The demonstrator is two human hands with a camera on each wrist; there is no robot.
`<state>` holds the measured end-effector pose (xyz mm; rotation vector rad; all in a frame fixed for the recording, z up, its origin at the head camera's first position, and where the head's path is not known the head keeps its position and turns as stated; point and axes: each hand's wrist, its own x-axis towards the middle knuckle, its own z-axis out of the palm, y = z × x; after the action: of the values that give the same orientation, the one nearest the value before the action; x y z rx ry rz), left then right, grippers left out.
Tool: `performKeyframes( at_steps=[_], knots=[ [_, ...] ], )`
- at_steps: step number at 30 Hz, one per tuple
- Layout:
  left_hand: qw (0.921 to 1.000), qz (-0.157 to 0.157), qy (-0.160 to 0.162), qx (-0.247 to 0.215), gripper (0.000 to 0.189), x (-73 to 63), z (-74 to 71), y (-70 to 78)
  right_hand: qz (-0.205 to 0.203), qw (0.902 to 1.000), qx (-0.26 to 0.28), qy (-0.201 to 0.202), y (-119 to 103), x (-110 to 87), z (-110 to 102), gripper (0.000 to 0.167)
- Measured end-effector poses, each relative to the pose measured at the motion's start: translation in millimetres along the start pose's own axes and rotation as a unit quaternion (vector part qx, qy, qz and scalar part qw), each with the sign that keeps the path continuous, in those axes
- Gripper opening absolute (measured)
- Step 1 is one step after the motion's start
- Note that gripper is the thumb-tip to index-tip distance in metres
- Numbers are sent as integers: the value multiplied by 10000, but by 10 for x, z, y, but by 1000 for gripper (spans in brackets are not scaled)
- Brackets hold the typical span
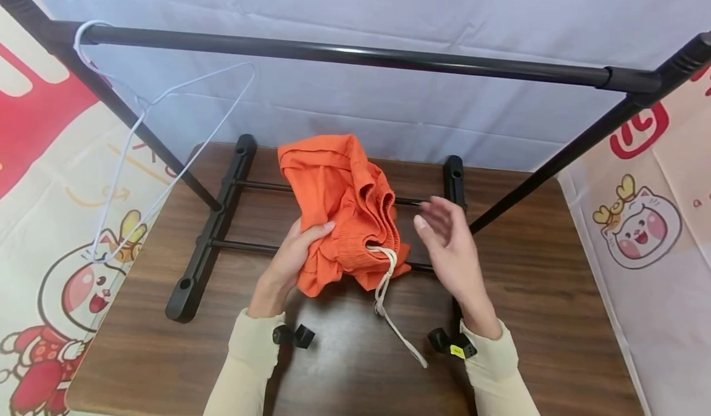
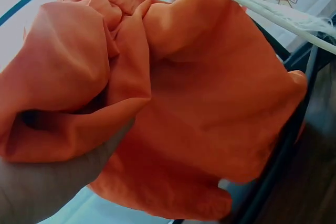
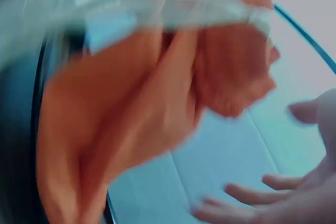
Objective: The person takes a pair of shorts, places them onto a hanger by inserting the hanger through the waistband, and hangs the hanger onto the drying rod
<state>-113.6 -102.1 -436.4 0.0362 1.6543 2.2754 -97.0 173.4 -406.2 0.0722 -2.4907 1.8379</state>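
Under rack: left hand (image 1: 289, 257) grips orange shorts (image 1: 339, 206), fingers buried | right hand (image 1: 447, 240) spread, empty | right-wrist view blurred

left: my left hand (image 1: 289, 257) raised, fingers (image 1: 316, 229) curled in a grip, thumb on top | right: my right hand (image 1: 450, 243) lifted beside it, palm turned inward, fingers spread loose, holding nothing | sleeves: cream, both forearms angled inward

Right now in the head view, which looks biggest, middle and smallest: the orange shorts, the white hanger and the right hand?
1. White hanger: its outline spans the most, though it is thin wire.
2. Orange shorts: the biggest solid shape.
3. Right hand: smallest.
The hanger hangs nearer the camera, so first place is unsure.
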Motion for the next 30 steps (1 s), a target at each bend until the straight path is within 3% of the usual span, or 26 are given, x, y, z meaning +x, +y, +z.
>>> performKeyframes(
  at_steps=[3, 5, 8, 10, 13, 17, 20, 23, 30],
  knots=[
    [9998, -80, -46, 197, 40, -23, 12, 42, 332, 9930, 585, -968, -68, 14, 108, 62],
    [9987, -124, -245, 423, 40, -47, 26, 61, 564, 9901, 379, -1228, -103, 30, 189, 75],
    [9958, -157, -508, 749, 41, -86, 44, 90, 620, 9928, -268, -987, -144, 65, 278, 84],
    [9961, -238, -516, 672, 40, -109, 41, 117, 625, 9945, -561, -632, -172, 88, 273, 77],
    [9975, -357, -424, 449, 40, -133, -10, 178, 530, 9967, -526, -330, -184, 127, 152, 59],
    [9975, -424, -427, 384, 46, -125, -102, 245, 588, 9965, 414, -415, -132, 198, -35, 52],
    [9967, -468, -448, 483, 49, -89, -136, 258, 800, 9876, 1233, -547, -68, 256, -77, 52],
    [9970, -470, -336, 521, 47, -45, -156, 245, 910, 9789, 1717, -639, -49, 297, -45, 55],
    [9983, -198, -276, 470, 46, 43, -172, 201, 364, 9574, 2818, -509, -208, 299, -49, 60]
  ],
)
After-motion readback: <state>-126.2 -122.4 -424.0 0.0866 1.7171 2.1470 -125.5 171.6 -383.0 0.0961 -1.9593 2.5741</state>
